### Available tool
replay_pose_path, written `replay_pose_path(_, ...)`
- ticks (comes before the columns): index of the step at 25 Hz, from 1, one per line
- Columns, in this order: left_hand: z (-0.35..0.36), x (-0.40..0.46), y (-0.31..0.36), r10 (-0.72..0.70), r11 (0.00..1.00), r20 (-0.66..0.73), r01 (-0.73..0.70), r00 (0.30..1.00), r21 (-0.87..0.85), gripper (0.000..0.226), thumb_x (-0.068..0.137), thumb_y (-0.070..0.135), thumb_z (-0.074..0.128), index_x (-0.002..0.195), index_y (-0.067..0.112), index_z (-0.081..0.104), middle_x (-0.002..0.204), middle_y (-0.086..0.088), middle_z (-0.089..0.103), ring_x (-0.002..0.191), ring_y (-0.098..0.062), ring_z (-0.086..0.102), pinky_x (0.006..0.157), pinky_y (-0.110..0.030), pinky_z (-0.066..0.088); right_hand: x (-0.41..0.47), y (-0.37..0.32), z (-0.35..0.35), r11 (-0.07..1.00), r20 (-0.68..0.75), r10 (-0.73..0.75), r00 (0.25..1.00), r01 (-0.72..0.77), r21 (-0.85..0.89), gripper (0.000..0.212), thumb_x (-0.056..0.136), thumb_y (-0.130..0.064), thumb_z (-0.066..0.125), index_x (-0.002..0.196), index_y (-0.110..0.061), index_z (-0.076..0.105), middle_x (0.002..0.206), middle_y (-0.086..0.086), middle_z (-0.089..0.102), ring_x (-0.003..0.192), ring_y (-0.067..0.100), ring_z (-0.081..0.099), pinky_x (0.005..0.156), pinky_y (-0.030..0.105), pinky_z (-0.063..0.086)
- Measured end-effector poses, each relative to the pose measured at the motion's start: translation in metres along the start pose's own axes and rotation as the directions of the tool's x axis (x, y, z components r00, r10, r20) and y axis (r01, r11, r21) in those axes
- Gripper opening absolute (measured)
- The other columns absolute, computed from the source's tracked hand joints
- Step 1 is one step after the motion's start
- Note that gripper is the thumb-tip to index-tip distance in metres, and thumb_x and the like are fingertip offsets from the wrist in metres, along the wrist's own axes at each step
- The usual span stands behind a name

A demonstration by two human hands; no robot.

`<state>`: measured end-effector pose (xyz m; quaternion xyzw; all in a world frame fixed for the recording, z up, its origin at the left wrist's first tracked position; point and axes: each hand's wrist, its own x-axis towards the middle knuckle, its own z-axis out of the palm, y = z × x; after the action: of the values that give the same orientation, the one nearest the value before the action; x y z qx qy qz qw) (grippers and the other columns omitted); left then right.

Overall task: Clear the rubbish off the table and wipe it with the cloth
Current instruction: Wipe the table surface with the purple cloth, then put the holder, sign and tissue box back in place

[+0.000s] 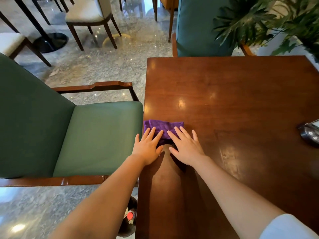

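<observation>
**Two flat hands press a purple cloth on a polished wooden table**

A head-worn camera looks down at a square table (241, 94) of glossy, reddish-brown wood, its surface bright with reflected ceiling lights and faint streaks. Near the table's left edge lies a small purple cloth (162, 126), soft and nubby like terry, bunched into a rough rectangle.

Both bare forearms reach in from the bottom. The left hand (148, 147) lies palm down with fingers straight and slightly spread, its fingertips on the cloth's left part and its heel at the table's edge. The right hand (185, 147) lies flat beside it, fingers also straight, the inner ones resting on the cloth's right part and the outer ones on bare wood. Neither grip curls round anything; both are wide and pressing.

At the table's right edge sits part of a dark, shiny, rounded object (309, 134), cut off by the frame.

Left of the table stands an armchair (96, 135) with smooth green upholstery and lacquered wooden arms. Below, beside the table's near-left corner, a round bin (128, 218) holds something with a red cap. The floor (103, 66) is glossy grey marble. A leafy green plant (255, 21) rises beyond the far right corner.
</observation>
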<state>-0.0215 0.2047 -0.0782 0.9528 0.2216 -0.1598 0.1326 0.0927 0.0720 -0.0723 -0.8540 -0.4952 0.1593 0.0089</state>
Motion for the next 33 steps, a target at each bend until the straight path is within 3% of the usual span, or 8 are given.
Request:
replay_pose_path(3, -0.026, -0.014, 0.012, -0.004, 1.0, -0.052, 0.005, 0.999, 0.012, 0.061, 0.092, 0.054, 0.037, 0.143, 0.022, 0.029, 0.151, -0.006, 0.031, 0.139, -0.024, 0.025, 0.111, -0.048, 0.022, -0.02, -0.003, -0.025, 1.0, -0.078, 0.014, 0.997, -0.015, -0.017, 0.049, 0.095, -0.04, 0.042, 0.141, -0.025, 0.034, 0.152, 0.005, 0.029, 0.142, 0.021, 0.015, 0.113, 0.052, 0.004)
replay_pose_path(5, -0.04, -0.026, 0.024, 0.019, 1.0, -0.129, -0.018, 0.991, 0.011, 0.05, 0.09, 0.05, 0.043, 0.125, 0.016, 0.049, 0.128, -0.008, 0.054, 0.119, -0.027, 0.049, 0.097, -0.041, 0.037, -0.039, -0.003, -0.041, 0.999, -0.153, 0.043, 0.987, -0.045, -0.012, 0.042, 0.093, -0.035, 0.047, 0.133, -0.023, 0.045, 0.14, 0.004, 0.045, 0.136, 0.021, 0.029, 0.113, 0.05, 0.009)
replay_pose_path(8, -0.05, -0.043, 0.054, 0.032, 0.999, -0.225, -0.032, 0.974, 0.004, 0.037, 0.089, 0.043, 0.046, 0.103, 0.012, 0.06, 0.105, -0.008, 0.063, 0.098, -0.029, 0.058, 0.081, -0.038, 0.042, -0.075, 0.001, -0.058, 0.989, -0.226, 0.137, 0.964, -0.146, -0.023, 0.034, 0.092, -0.034, 0.047, 0.122, -0.021, 0.054, 0.125, 0.001, 0.056, 0.123, 0.02, 0.043, 0.112, 0.047, 0.016)
replay_pose_path(11, -0.041, -0.056, 0.095, 0.051, 0.997, -0.314, -0.066, 0.948, -0.038, 0.03, 0.087, 0.036, 0.047, 0.093, 0.011, 0.061, 0.098, -0.008, 0.064, 0.093, -0.032, 0.061, 0.075, -0.038, 0.043, -0.113, 0.016, -0.059, 0.975, -0.276, 0.207, 0.939, -0.222, -0.024, 0.032, 0.091, -0.033, 0.046, 0.119, -0.021, 0.056, 0.119, 0.001, 0.058, 0.117, 0.021, 0.047, 0.111, 0.047, 0.018)
replay_pose_path(19, -0.013, -0.054, 0.234, 0.197, 0.978, -0.338, -0.211, 0.92, -0.006, 0.045, 0.094, 0.04, 0.04, 0.133, 0.019, 0.044, 0.134, -0.001, 0.05, 0.123, -0.021, 0.045, 0.102, -0.038, 0.033, -0.193, 0.125, -0.075, 0.94, -0.397, 0.318, 0.861, -0.34, 0.015, 0.033, 0.09, -0.033, 0.048, 0.12, -0.021, 0.057, 0.122, 0.0, 0.058, 0.119, 0.019, 0.047, 0.111, 0.046, 0.021)
replay_pose_path(25, 0.015, -0.023, 0.352, 0.074, 0.994, -0.429, -0.103, 0.9, -0.045, 0.045, 0.095, 0.039, 0.036, 0.135, 0.019, 0.04, 0.135, -0.001, 0.05, 0.125, -0.02, 0.044, 0.103, -0.037, 0.032, -0.24, 0.242, -0.075, 0.948, -0.392, 0.302, 0.869, -0.315, 0.033, 0.036, 0.089, -0.034, 0.049, 0.122, -0.022, 0.055, 0.128, 0.002, 0.054, 0.123, 0.021, 0.043, 0.108, 0.045, 0.025)
replay_pose_path(30, 0.06, -0.014, 0.437, -0.006, 0.993, -0.374, -0.038, 0.927, -0.111, 0.051, 0.096, 0.041, 0.034, 0.143, 0.02, 0.03, 0.15, -0.004, 0.033, 0.139, -0.021, 0.024, 0.112, -0.043, 0.018, -0.282, 0.318, -0.065, 0.957, -0.39, 0.28, 0.877, -0.289, 0.037, 0.033, 0.084, -0.028, 0.055, 0.115, -0.016, 0.06, 0.122, 0.008, 0.058, 0.116, 0.027, 0.049, 0.098, 0.043, 0.034)
replay_pose_path(33, 0.094, -0.014, 0.459, -0.044, 0.996, -0.319, 0.015, 0.947, -0.093, 0.056, 0.094, 0.046, 0.025, 0.145, 0.022, 0.025, 0.155, -0.005, 0.022, 0.144, -0.023, 0.013, 0.114, -0.049, 0.011, -0.303, 0.349, -0.062, 0.961, -0.48, 0.261, 0.837, -0.275, 0.043, 0.032, 0.075, -0.02, 0.065, 0.105, -0.012, 0.064, 0.114, 0.013, 0.061, 0.109, 0.031, 0.054, 0.091, 0.046, 0.041)
